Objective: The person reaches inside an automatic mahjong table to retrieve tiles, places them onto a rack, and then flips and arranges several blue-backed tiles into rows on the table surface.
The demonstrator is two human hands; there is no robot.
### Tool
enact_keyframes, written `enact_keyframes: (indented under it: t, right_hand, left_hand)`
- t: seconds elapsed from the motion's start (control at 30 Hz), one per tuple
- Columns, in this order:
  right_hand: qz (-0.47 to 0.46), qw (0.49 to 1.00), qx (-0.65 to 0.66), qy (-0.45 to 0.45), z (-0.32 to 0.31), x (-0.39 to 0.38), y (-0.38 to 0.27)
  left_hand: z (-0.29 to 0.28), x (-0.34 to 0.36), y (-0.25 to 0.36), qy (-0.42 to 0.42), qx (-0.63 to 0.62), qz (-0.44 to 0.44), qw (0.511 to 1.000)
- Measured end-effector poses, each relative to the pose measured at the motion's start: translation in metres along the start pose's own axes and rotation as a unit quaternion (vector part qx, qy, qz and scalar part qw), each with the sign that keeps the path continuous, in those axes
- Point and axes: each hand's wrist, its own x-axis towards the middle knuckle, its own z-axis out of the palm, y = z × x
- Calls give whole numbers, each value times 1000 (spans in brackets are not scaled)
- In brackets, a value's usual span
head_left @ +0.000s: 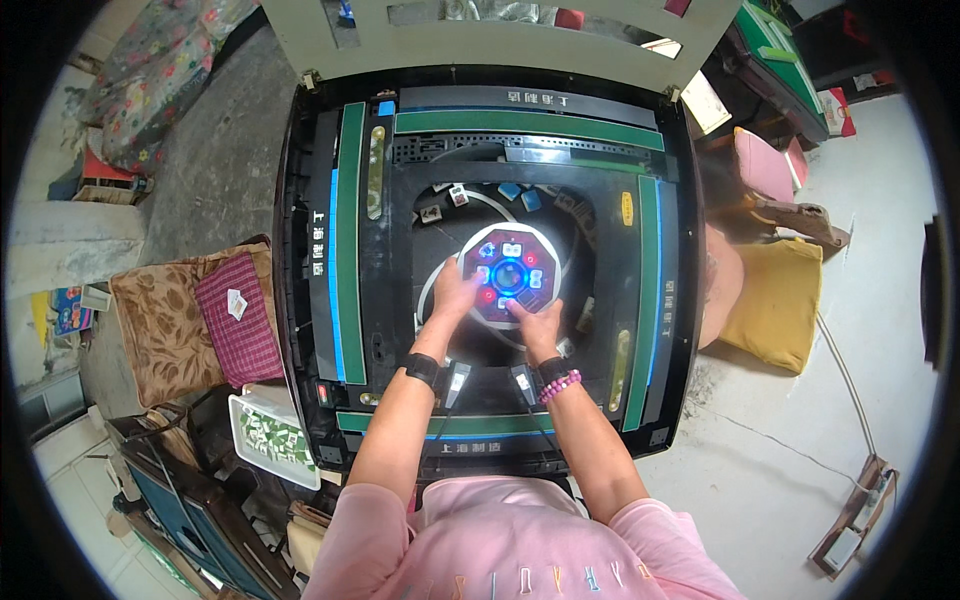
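An octagonal control console with a glowing blue ring and several lit buttons is at the middle of an opened automatic mahjong table. My left hand grips its left edge, thumb on top. On the near right edge, my right hand grips it too, with the thumb over the face near a lower button. The other fingers of both hands are largely hidden beneath. Around the console lies a dark round well with a pale curved ring. Several loose mahjong tiles lie in the well, some face up, some blue-backed.
A pale frame panel stands at the table's far edge. Left are a cushioned chair and a white basket of green-and-white tiles. Right are a yellow cushion, a pink chair and a power strip with cables.
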Motion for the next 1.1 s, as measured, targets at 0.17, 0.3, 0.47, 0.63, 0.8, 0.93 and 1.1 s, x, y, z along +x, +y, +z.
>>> enact_keyframes:
  t: [0.17,0.3,0.47,0.63,0.8,0.93,1.1]
  right_hand:
    - [70,991,108,-41,-7,-3,2]
    - [122,971,197,-65,3,-15,2]
    - [121,972,201,-23,11,-9,0]
    - [115,970,211,-31,15,-8,3]
    - [145,962,232,3,13,-3,6]
    - [132,969,211,12,21,-15,-8]
    - [139,964,226,19,20,-10,-6]
  left_hand:
    - [2,-11,-10,-27,-120,3,992]
    - [2,-17,-56,-73,-158,-10,985]
    - [-1,-39,-51,-98,-216,-87,968]
    - [3,-46,-45,-113,-233,-100,961]
    - [8,-50,-31,-129,-236,-125,955]
    - [12,-55,-24,86,-64,9,994]
    - [-9,-75,22,111,112,162,974]
